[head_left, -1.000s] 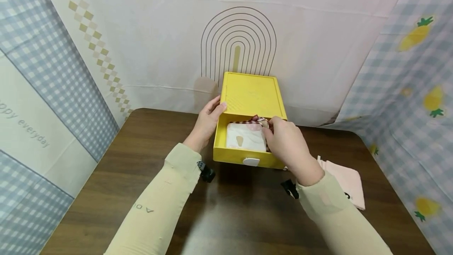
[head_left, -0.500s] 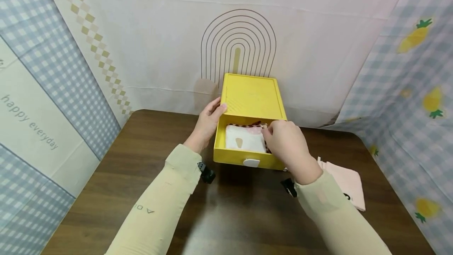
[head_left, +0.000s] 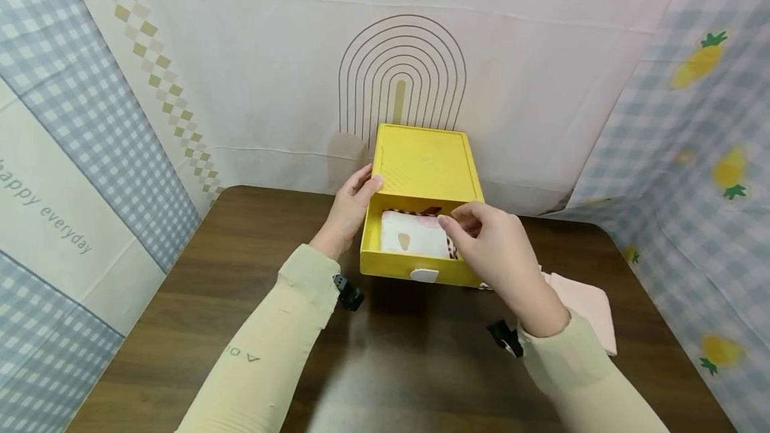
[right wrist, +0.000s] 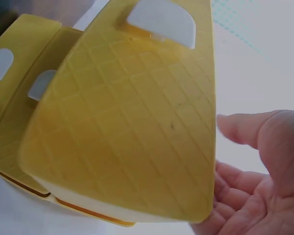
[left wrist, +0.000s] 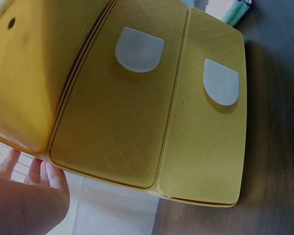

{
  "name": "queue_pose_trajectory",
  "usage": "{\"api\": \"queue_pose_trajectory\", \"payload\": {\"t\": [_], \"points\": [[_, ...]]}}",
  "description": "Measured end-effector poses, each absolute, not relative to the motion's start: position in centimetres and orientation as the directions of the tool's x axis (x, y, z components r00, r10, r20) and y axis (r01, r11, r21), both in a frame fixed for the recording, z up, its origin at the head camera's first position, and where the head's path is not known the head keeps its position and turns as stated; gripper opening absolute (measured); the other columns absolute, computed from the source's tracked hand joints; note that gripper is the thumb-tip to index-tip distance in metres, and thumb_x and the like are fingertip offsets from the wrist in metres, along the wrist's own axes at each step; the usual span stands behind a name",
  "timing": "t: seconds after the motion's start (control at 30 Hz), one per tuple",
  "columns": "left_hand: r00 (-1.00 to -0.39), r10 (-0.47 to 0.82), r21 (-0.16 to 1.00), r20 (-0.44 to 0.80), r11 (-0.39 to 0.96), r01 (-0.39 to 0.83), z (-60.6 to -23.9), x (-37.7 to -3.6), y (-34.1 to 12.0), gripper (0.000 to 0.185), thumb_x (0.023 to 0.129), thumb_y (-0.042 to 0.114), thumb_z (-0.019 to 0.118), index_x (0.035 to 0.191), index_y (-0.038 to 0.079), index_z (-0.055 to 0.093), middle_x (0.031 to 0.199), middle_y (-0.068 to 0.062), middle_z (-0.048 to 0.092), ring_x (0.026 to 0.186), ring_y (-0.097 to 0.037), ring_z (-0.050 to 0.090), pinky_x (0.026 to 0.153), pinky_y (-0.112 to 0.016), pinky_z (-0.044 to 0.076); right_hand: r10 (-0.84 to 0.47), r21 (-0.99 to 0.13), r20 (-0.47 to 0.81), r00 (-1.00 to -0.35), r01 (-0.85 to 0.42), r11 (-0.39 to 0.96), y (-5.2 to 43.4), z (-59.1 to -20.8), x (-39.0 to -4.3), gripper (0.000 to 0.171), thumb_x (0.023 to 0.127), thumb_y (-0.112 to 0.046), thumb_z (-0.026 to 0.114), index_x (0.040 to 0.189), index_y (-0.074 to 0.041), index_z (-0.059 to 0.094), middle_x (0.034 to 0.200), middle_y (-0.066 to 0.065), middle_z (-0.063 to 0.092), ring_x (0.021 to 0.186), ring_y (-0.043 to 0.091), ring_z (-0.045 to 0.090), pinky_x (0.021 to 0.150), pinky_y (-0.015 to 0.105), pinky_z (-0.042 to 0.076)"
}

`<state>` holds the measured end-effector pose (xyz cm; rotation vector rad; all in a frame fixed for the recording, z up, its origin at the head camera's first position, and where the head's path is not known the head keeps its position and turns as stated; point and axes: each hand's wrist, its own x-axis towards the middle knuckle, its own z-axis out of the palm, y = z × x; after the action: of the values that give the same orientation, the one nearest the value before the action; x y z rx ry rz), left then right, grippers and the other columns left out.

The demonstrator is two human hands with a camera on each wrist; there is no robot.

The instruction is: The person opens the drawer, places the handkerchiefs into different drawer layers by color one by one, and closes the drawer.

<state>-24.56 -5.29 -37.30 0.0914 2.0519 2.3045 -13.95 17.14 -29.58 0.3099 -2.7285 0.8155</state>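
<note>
A yellow drawer cabinet [head_left: 427,162] stands against the backdrop, its top drawer [head_left: 385,263] pulled out. Inside lie a folded white cloth [head_left: 412,236] with a tan print and a dark checked cloth [head_left: 431,211] partly hidden behind it. My left hand [head_left: 347,214] rests against the cabinet's left side, thumb at the top edge; the left wrist view shows its fingertips at the lower edge of the yellow side. Over the drawer's right rim is my right hand [head_left: 496,240], thumb and fingers apart, holding nothing; in the right wrist view the drawer front [right wrist: 132,112] hides some fingertips.
Two closed drawers [left wrist: 112,122] with white tab handles sit below the pulled-out one. A folded pink cloth [head_left: 586,303] lies on the brown table [head_left: 391,379] at the right, partly behind the right forearm. Printed fabric backdrops [head_left: 529,85] surround the table.
My right hand has drawn back slightly toward the right from the drawer, its thumb and fingers spreading apart. The checked cloth at the back sits lower in the drawer. The left hand stays put.
</note>
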Motion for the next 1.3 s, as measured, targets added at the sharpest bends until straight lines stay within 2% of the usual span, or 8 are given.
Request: {"api": "queue_pose_trajectory", "payload": {"t": [0.17, 0.33, 0.47, 0.7, 0.93, 1.03, 1.3], "points": [[-0.997, 0.081, 0.994, 0.009, -0.113, 0.0, -37.4, -24.6, -5.4, 0.056, 0.095, 0.046, 0.058, 0.146, 0.033, 0.041, 0.146, 0.007, 0.043, 0.126, -0.013, 0.045, 0.104, -0.032, 0.037, -0.104, -0.563, 0.371, -0.923, -0.313, 0.765, 17.3, -29.6, -13.2, 0.029, 0.089, -0.05, 0.065, 0.092, -0.021, 0.069, 0.072, -0.009, 0.063, 0.066, 0.011, 0.056, 0.058, 0.032, 0.048], [-0.996, 0.086, 0.993, 0.021, -0.12, 0.01, -37.3, -24.6, -5.4, 0.056, 0.094, 0.046, 0.059, 0.145, 0.031, 0.043, 0.143, 0.007, 0.045, 0.125, -0.013, 0.047, 0.103, -0.032, 0.038, -0.105, -0.592, 0.351, -0.93, -0.308, 0.745, 17.5, -29.5, -12.5, 0.033, 0.088, -0.053, 0.064, 0.082, -0.021, 0.066, 0.065, -0.008, 0.06, 0.058, 0.013, 0.053, 0.051, 0.03, 0.045], [-0.995, 0.095, 0.991, 0.015, -0.132, 0.002, -37.2, -24.7, -5.5, 0.055, 0.095, 0.043, 0.059, 0.146, 0.029, 0.042, 0.144, 0.005, 0.044, 0.125, -0.014, 0.047, 0.103, -0.032, 0.038, -0.135, -0.612, 0.281, -0.95, -0.285, 0.738, 17.6, -29.4, -11.8, 0.038, 0.087, -0.055, 0.064, 0.073, -0.02, 0.067, 0.059, -0.006, 0.059, 0.052, 0.015, 0.051, 0.047, 0.03, 0.043], [-0.995, 0.101, 0.992, 0.005, -0.127, -0.008, -37.2, -24.9, -5.5, 0.056, 0.098, 0.037, 0.057, 0.149, 0.024, 0.038, 0.147, 0.001, 0.042, 0.126, -0.017, 0.047, 0.103, -0.034, 0.039, -0.201, -0.7, 0.064, -0.978, -0.188, 0.69, 17.2, -29.9, -10.8, 0.046, 0.085, -0.059, 0.064, 0.072, -0.014, 0.07, 0.058, -0.003, 0.062, 0.053, 0.018, 0.061, 0.051, 0.032, 0.053], [-0.996, 0.084, 0.992, 0.022, -0.122, 0.012, -37.6, -24.8, -5.3, 0.056, 0.094, 0.045, 0.059, 0.146, 0.03, 0.043, 0.144, 0.006, 0.045, 0.125, -0.014, 0.047, 0.103, -0.032, 0.038, -0.24, -0.679, 0.013, -0.971, -0.185, 0.71, 17.0, -31.0, -10.4, 0.042, 0.085, -0.055, 0.066, 0.069, -0.016, 0.068, 0.058, -0.004, 0.062, 0.052, 0.016, 0.061, 0.048, 0.031, 0.051], [-0.996, 0.077, 0.993, 0.034, -0.119, 0.025, -37.6, -24.7, -5.2, 0.056, 0.094, 0.047, 0.059, 0.145, 0.03, 0.043, 0.143, 0.006, 0.045, 0.124, -0.014, 0.047, 0.103, -0.033, 0.038, -0.25, -0.637, 0.02, -0.968, -0.205, 0.743, 17.0, -31.5, -10.3, 0.041, 0.086, -0.054, 0.066, 0.067, -0.018, 0.067, 0.055, -0.007, 0.06, 0.049, 0.014, 0.058, 0.046, 0.03, 0.049], [-0.997, 0.075, 0.993, 0.017, -0.115, 0.008, -37.4, -24.5, -5.2, 0.057, 0.094, 0.047, 0.06, 0.146, 0.031, 0.043, 0.144, 0.006, 0.044, 0.126, -0.013, 0.046, 0.104, -0.032, 0.037, -0.253, -0.482, 0.115, -0.961, -0.277, 0.831, 16.5, -32.5, -10.5, 0.045, 0.091, -0.05, 0.062, 0.055, -0.023, 0.06, 0.044, -0.014, 0.039, 0.041, 0.008, 0.039, 0.043, 0.028, 0.033]]}}
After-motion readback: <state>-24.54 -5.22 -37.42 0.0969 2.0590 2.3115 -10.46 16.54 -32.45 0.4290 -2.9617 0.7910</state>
